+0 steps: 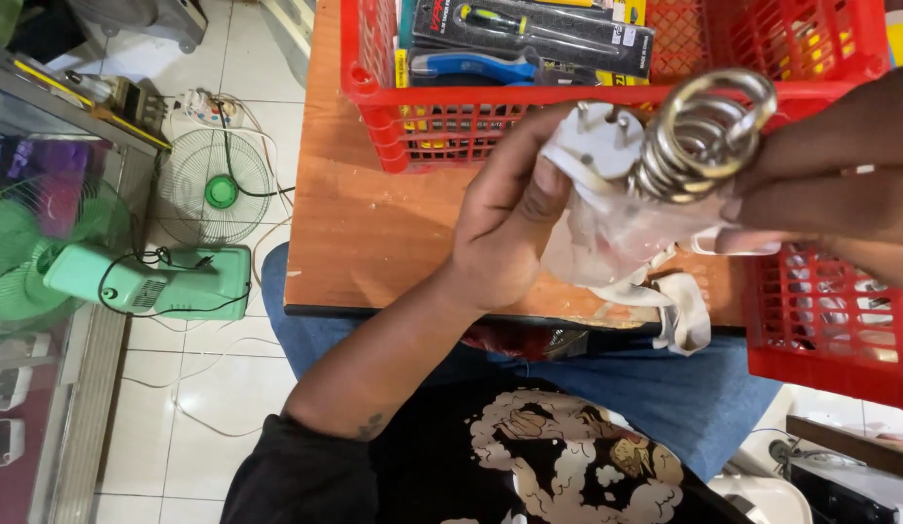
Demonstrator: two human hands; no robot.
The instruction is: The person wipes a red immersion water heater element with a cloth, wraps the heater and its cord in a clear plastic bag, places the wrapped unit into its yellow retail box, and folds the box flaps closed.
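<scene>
Left hand (510,228) pinching white plug (599,146), right hand (820,189) clamped round metal coil heater (706,134), steadying it above wooden table (374,233).

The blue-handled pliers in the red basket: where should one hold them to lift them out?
Grip the blue-handled pliers by the blue handles, coming from above. They lie flat in the red basket, handles uncovered toward its left wall; the jaw end is tucked under the black tool pack.
</scene>
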